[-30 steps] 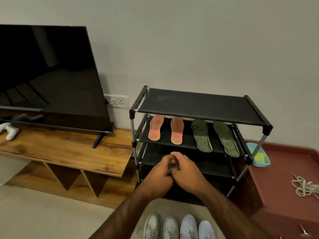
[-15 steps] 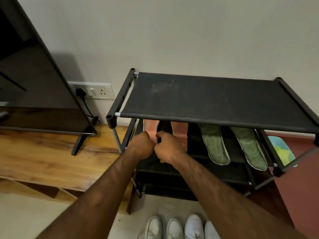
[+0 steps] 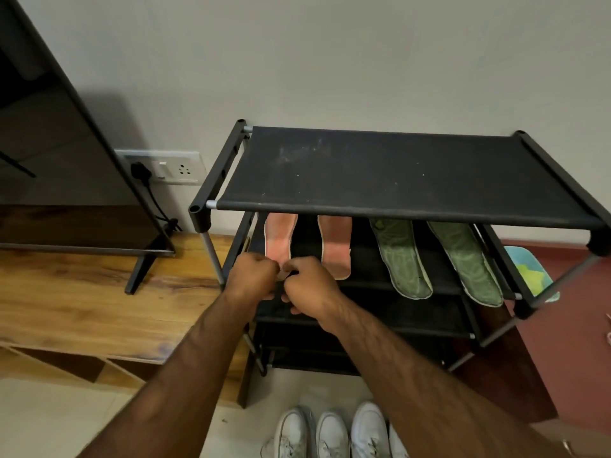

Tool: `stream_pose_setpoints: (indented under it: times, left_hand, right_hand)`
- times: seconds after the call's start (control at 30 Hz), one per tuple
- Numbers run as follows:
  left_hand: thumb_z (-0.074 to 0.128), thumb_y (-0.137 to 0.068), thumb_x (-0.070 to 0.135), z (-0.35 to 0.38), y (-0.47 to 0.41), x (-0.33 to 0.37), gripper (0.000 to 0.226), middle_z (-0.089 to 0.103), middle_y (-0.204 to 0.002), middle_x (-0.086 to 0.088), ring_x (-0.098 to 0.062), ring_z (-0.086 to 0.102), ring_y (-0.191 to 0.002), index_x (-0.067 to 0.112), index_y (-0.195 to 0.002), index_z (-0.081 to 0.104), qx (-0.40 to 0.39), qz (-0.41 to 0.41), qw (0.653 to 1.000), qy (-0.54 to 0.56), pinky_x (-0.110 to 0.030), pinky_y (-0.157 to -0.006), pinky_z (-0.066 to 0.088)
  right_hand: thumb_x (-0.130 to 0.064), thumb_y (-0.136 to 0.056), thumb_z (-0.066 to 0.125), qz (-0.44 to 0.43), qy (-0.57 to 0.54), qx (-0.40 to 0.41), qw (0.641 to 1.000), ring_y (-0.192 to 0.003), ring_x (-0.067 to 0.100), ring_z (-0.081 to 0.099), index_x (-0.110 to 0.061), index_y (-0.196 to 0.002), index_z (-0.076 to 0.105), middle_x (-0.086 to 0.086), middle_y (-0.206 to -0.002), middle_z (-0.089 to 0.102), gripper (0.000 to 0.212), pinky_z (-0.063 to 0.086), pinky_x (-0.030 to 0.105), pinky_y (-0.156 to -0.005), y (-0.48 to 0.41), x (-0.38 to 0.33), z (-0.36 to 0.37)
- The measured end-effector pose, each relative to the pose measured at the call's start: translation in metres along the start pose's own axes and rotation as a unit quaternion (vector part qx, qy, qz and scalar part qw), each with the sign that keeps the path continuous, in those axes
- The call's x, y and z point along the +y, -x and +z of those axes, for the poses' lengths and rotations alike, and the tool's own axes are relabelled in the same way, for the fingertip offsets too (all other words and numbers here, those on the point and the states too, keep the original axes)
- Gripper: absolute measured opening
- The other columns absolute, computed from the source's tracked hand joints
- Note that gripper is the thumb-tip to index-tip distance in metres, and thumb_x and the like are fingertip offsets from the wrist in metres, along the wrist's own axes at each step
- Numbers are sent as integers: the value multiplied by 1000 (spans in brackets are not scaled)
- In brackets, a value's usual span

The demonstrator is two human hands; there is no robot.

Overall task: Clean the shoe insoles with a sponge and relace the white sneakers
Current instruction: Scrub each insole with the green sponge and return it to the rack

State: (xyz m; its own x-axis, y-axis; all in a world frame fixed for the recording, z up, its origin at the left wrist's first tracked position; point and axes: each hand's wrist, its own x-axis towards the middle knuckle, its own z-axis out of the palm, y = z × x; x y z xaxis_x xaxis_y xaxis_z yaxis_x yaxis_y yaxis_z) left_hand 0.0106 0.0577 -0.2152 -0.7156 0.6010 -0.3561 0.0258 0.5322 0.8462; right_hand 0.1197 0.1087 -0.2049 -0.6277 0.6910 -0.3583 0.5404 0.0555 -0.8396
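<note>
A black shoe rack (image 3: 396, 170) stands against the wall. On its second shelf lie two pink insoles, the left one (image 3: 280, 238) and the right one (image 3: 335, 246), and two green insoles (image 3: 401, 259) (image 3: 466, 262). My left hand (image 3: 253, 276) and my right hand (image 3: 309, 285) are side by side at the heel end of the left pink insole, fingers curled; both seem to pinch its heel. Several white sneakers (image 3: 330, 434) stand on the floor below the rack. A blue bowl with a yellow sponge (image 3: 529, 272) sits right of the rack.
A wooden TV unit (image 3: 82, 302) with a dark TV (image 3: 59, 166) is on the left. A wall socket (image 3: 172, 166) has a plug in it. A maroon cabinet top (image 3: 575, 325) lies to the right.
The view has moved closer to the rack. Both hands have risen from in front of the lower shelf to the heel of the left pink insole.
</note>
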Motion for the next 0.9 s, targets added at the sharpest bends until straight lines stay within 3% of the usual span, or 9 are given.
stream_pose_setpoints:
  times: [0.1,0.23,0.3,0.4,0.5,0.63,0.7,0.8,0.9]
  left_hand:
    - [55,-95,5,-6,31,-6,15,59,-75,-12,-23,56,-68,0,-98,69,1,-3,997,75,-35,-61,48]
    - [58,-98,13,-9,85,-28,8,57,-67,-1,-15,50,-56,8,-97,63,-4,-11,984,176,-28,-50,38]
    - [60,-97,21,-1,110,-42,12,57,-63,-2,-14,47,-50,10,-94,64,-42,-52,972,226,-28,-50,35]
    - [62,-95,25,20,147,-65,24,73,-82,-13,-26,65,-69,6,-110,66,-130,-126,940,290,-36,-61,47]
    - [64,-89,12,47,178,-87,43,75,-106,-23,-38,70,-94,6,-131,59,-157,-135,918,337,-46,-74,55]
    - [57,-97,4,91,214,-88,33,76,-105,-25,-36,74,-92,9,-130,57,-220,-51,940,255,-48,-82,57]
    - [63,-96,7,114,228,-81,30,76,-104,-22,-37,74,-96,11,-126,61,-260,-32,943,206,-54,-89,58]
    - [70,-87,18,150,242,-65,38,77,-107,-16,-34,74,-102,15,-125,65,-306,-1,941,144,-57,-96,55]
    - [66,-82,21,187,246,-51,42,77,-106,-15,-32,74,-101,17,-123,66,-349,14,931,107,-52,-91,57]
  right_hand:
    - [-7,-96,58,-10,-66,4,998,-102,24,67,-29,-84,66,-7,-91,66,26,58,53,-93,31,5,-4]
    - [-5,-93,62,-6,-173,-14,985,-99,12,68,-16,-122,71,1,-110,72,32,61,35,-90,91,24,-13]
    - [-2,-92,62,-18,-205,-23,978,-91,10,68,-14,-118,72,4,-107,75,31,59,29,-84,132,44,-20]
    - [-13,-77,69,-14,-197,-32,980,-85,7,68,-22,-98,77,-1,-101,74,24,57,30,-84,193,84,-28]
    - [-24,-64,68,34,-167,-64,983,-94,6,74,-24,-108,76,-5,-96,79,45,56,29,-87,238,129,-38]
    - [-29,-66,59,41,-89,-11,995,-87,4,73,-36,-98,78,-5,-89,79,37,57,32,-91,268,170,-63]
    - [-16,-77,59,49,-92,41,994,-76,4,69,-30,-89,79,-6,-83,78,27,60,35,-86,273,184,-83]
    - [3,-92,59,41,-93,104,989,-74,5,67,-23,-87,77,-9,-85,77,32,57,29,-72,275,201,-122]
    - [4,-92,60,21,-69,175,982,-77,6,69,-26,-87,77,-10,-85,77,35,59,32,-77,265,222,-163]
